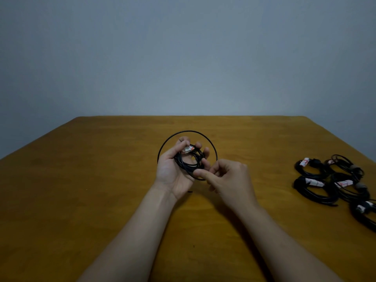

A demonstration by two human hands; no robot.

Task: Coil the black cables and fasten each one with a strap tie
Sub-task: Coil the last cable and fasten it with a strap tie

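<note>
Fingers (pixel 206 152) of the left hand (pixel 176 169) are curled up around a small coil of black cable (pixel 184 163). The palm faces up and the thumb presses a white-and-red tag (pixel 188 149) onto the coil's far side. Right hand (pixel 232 178): thumb and forefinger are pinched together on the cable at the coil's near right rim, touching the left fingertips. The other right fingers are tucked loosely under.

Head view, cable: the coil lies across the left palm with its opening facing up towards the camera. It is slightly oval, and its long axis runs from the left thumb down towards the right pinch. The tag lies roughly crosswise, tilted a little. One wide loop (pixel 189 131) of the same cable springs out past the coil and arcs beyond both sets of fingertips, from outside the left thumb round to just above the right knuckles. It is much broader than the held coil.

Head view, room and edges: both hands sit over the middle of the wooden table (pixel 81 180). Open table top stretches left of the left fingers out to the slanting left edge. The far edge lies well beyond the loop, against a grey wall (pixel 183 58). Well to the right of the right fingers lies a cluster of coiled cables (pixel 317 193). They overlap one another, several carry white-and-red tags, and the nearest runs out of the picture's right border.
</note>
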